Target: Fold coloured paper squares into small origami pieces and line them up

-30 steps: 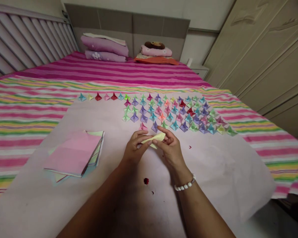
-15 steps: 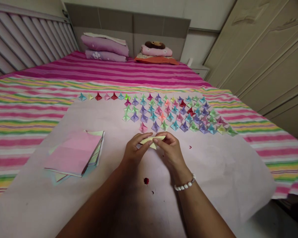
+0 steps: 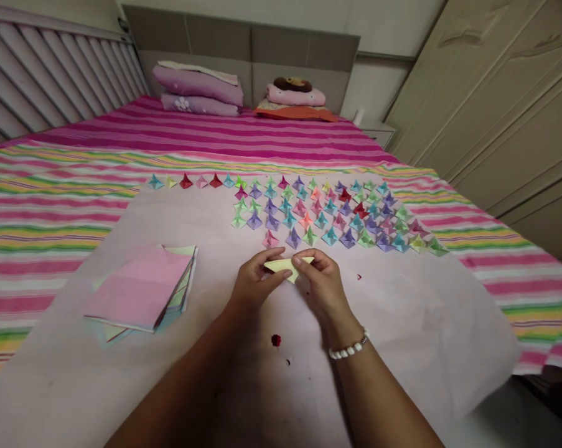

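A pale yellow piece of folded paper (image 3: 283, 266), shaped like a flat triangle with its point down, is held up between both hands over the white sheet. My left hand (image 3: 256, 274) pinches its left part, thumb on the near face. My right hand (image 3: 322, 274) grips the right part, with the thumb pressed on the near face and a white bead bracelet at the wrist. Just beyond the hands stand rows of small folded paper pieces (image 3: 293, 237) in purple, green, blue, pink and red.
To the left lies a stack of square coloured paper (image 3: 138, 287), pink on top. The white sheet (image 3: 393, 348) covers the striped bed and carries a dark red spot (image 3: 276, 340). Folded bedding (image 3: 201, 93) rests by the headboard (image 3: 304, 50); a wardrobe (image 3: 505, 112) stands right.
The yellow paper has tilted, so that more of its flat near face shows. My fingers have shifted slightly along it; the rows and the stack look the same.
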Motion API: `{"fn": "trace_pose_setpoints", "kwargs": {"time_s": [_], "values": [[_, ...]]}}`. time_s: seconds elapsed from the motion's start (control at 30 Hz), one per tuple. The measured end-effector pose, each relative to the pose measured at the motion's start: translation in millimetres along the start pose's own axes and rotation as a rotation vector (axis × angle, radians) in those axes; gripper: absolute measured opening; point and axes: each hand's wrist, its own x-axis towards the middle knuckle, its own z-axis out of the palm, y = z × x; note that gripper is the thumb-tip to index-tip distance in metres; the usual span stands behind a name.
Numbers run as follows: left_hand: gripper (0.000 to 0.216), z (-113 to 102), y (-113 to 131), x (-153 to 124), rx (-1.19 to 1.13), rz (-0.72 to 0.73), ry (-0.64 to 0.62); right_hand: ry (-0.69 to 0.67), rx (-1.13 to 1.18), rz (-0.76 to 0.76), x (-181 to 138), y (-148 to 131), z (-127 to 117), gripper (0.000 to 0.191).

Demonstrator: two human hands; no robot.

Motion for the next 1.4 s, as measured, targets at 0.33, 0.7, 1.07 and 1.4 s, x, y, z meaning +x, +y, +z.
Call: {"fn": "trace_pose_setpoints", "kwargs": {"time_s": [0.33, 0.7, 1.07, 1.4], "values": [[0.032, 2.2, 9.2, 0.5, -0.113, -0.12, 0.014, -0.065, 0.003, 0.048, -1.9, -1.2, 2.1, 0.018], [0.032, -3.0, 5.4, 0.5, -0.004, -0.14, 0.038, -0.062, -0.066, 0.055, -0.2, 1.3, -3.7, 0.013], [0.04, -1.4, 8.9, -4.6, -0.004, -0.126, 0.075, -0.146, -0.161, 0.109, -1.3, 3.4, -1.4, 0.011], [0.032, -0.7, 2.6, 1.9, -0.046, -0.184, -0.054, 0.013, -0.025, 0.078, -0.2, 3.6, -0.9, 0.013]]}}
